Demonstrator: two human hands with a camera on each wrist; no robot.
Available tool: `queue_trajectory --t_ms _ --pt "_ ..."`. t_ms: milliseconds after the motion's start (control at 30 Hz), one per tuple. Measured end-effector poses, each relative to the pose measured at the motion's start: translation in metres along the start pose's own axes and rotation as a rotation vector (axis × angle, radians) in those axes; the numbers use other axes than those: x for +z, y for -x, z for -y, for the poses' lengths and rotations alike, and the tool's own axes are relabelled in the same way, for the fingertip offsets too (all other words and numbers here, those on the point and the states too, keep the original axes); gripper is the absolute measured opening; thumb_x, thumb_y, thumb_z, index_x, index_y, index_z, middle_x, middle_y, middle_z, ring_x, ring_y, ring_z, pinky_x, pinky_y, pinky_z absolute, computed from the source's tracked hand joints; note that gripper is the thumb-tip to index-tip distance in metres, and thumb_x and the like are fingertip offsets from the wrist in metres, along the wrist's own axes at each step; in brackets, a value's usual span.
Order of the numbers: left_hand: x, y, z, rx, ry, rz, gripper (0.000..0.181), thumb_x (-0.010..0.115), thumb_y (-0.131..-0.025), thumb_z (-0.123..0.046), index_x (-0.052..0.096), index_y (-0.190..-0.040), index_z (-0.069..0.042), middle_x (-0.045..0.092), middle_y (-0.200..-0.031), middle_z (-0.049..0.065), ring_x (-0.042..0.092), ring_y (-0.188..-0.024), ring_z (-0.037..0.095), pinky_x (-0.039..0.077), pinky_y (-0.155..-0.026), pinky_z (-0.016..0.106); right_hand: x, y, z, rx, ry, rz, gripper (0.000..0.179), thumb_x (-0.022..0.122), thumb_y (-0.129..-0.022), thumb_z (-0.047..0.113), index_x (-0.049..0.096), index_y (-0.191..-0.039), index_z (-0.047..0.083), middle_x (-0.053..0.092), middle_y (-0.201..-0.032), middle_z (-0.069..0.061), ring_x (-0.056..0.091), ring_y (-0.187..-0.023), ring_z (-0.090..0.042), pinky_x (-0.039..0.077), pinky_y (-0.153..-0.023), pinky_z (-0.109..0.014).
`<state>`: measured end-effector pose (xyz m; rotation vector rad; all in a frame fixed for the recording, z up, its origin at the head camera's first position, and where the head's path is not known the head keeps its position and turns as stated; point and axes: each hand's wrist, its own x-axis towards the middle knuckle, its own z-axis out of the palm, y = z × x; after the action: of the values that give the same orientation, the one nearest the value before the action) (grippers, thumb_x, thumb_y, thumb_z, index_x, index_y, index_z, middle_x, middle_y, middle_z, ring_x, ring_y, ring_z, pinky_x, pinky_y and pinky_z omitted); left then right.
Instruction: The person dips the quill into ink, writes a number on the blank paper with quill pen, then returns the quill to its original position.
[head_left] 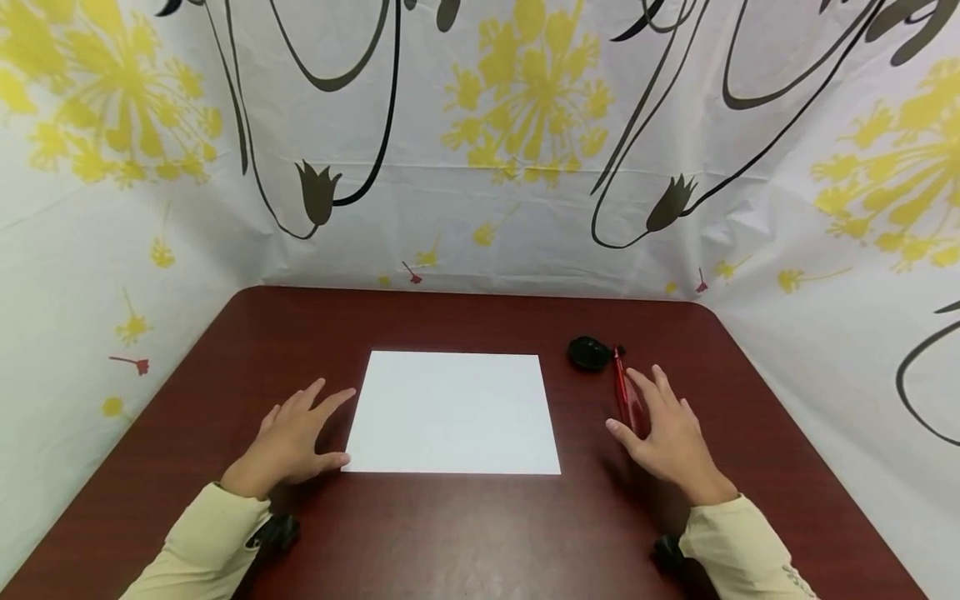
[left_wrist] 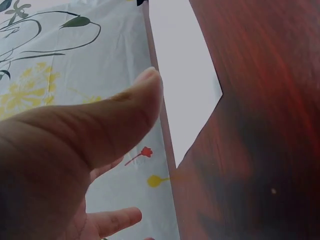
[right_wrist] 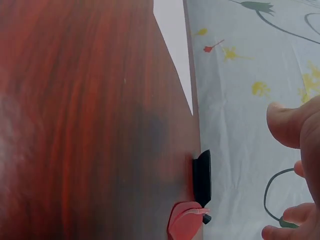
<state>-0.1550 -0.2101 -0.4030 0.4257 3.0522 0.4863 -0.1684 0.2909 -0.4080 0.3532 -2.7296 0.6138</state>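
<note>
A blank white sheet of paper (head_left: 453,412) lies flat on the dark red-brown table. The person's left hand (head_left: 288,437) is at the sheet's left side, fingers spread, with the thumb tip by its near left corner. In the left wrist view the left thumb (left_wrist: 125,117) overlaps the edge of the paper (left_wrist: 187,65). Fingers apart and holding nothing, the right hand (head_left: 667,433) hovers just right of a slim red pen-like stick (head_left: 622,387). A small dark rounded object (head_left: 588,354) sits beside the stick's far end.
The table (head_left: 487,533) has rounded far corners. A white cloth (head_left: 360,133) with yellow and dark flower prints hangs behind it and along both sides. Black devices are strapped under both wrists, below pale yellow sleeves (head_left: 202,542).
</note>
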Motion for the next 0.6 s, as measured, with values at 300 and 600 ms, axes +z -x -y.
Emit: queue_trajectory --t_ms 300,600 --pt "-0.003 -0.011 0.004 0.026 0.033 0.049 0.083 0.082 -0.077 -0.033 0.04 -0.146 -0.011 0.037 -0.144 0.03 0.038 -0.129 0.049 0.03 -0.094 0.071 -0.004 -0.011 -0.008 -0.016 0.002 -0.031 0.072 0.076 -0.084 0.028 0.041 -0.142 0.004 0.033 -0.146 -0.032 0.045 -0.118 -0.055 0.035 -0.091 -0.07" --pt "-0.003 -0.022 0.005 0.013 0.044 0.106 0.079 0.078 -0.081 -0.034 0.042 -0.145 -0.005 0.038 -0.142 0.032 0.039 -0.127 0.05 0.035 -0.094 0.067 -0.003 -0.024 -0.024 -0.026 0.01 -0.009 0.065 0.073 -0.086 0.021 0.042 -0.141 0.003 0.054 -0.129 -0.027 0.056 -0.109 -0.044 0.044 -0.085 -0.061"
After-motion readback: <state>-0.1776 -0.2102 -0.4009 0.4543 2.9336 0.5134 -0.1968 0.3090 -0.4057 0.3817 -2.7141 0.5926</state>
